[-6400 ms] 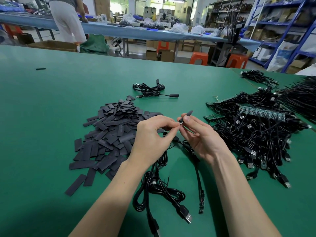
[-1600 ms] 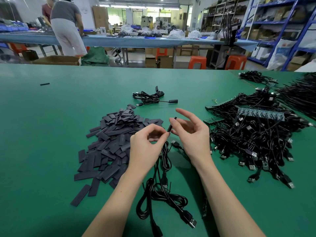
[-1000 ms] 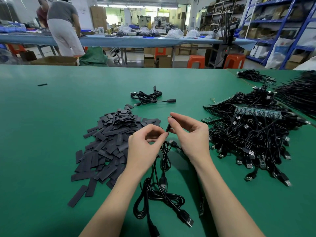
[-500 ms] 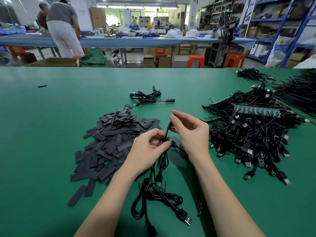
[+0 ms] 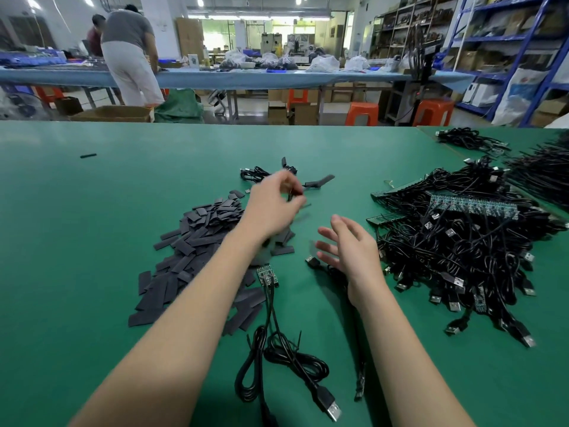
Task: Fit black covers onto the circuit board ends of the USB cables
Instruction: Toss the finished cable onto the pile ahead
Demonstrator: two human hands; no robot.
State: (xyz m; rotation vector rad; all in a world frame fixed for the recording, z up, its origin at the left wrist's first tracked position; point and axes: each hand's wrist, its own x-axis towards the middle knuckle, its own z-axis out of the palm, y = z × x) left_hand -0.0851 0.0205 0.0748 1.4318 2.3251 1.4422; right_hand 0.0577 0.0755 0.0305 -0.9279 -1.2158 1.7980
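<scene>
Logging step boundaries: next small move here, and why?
Probably release the covered cable from the left hand onto the finished bundle, since it hovers right there, blurred. The right hand is open, free for the bare board.

Factory assembly floor, long green worktable [image 5: 92, 211], cable heaps [image 5: 462, 241], blue storage racks [image 5: 542, 41], orange stools [image 5: 361, 114]

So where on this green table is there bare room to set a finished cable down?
Bare green table runs left of the pile of black covers, out to a lone black piece. Another bare strip lies beyond the small cable bundle. The right side is crowded by the heap of USB cables.
</scene>
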